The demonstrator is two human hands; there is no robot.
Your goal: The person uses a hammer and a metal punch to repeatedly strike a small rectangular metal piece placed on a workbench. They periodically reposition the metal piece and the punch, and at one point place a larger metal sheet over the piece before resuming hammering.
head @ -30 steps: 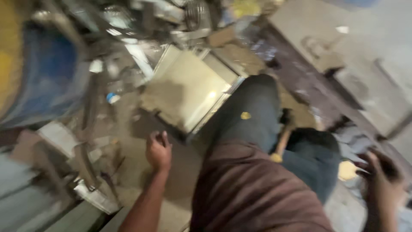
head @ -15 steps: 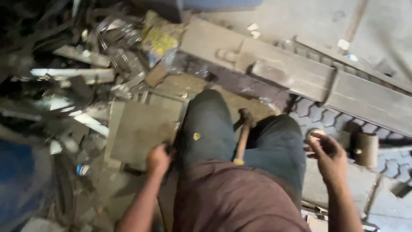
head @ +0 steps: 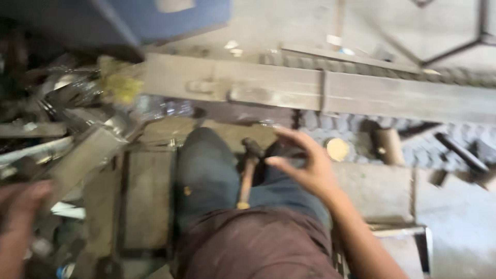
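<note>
My right hand (head: 305, 168) is raised in front of me, above my right thigh. The fingers (head: 289, 135) are spread and a little curled, the thumb points to the left, and the palm is empty. My bare right forearm goes from the wrist down to the lower right. My left hand (head: 18, 217) is low at the left side, blurred, with the fingers bent; I cannot tell if it holds something. My knees are bent before me, in dark trousers.
</note>
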